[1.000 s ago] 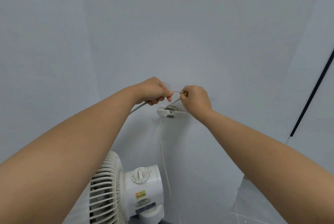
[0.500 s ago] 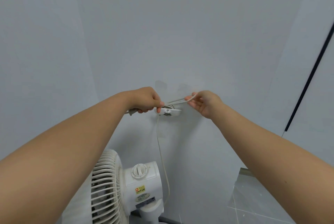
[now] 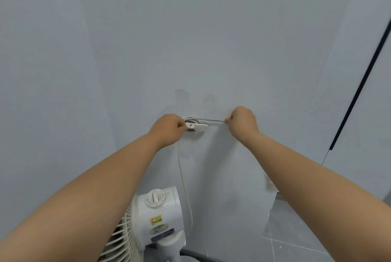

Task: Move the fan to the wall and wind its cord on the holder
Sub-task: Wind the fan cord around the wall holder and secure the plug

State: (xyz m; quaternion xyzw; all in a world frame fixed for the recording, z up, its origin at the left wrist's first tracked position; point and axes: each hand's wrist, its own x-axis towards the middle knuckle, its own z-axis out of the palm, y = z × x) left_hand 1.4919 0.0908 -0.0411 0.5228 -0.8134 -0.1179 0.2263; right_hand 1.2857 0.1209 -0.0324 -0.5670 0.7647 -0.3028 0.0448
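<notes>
Hands point(image 3: 167, 127) point(image 3: 243, 121) outstretched, cord point(image 3: 211, 120) taut between them at holder point(image 3: 195, 126).

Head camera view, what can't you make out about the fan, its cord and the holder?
- fan: blades and base cut off by the bottom edge, part hidden by the left forearm.
- holder: left end covered by the left hand.
- cord: end hidden inside the right hand; turns too small to count.
- fan label: too small to read.
</notes>
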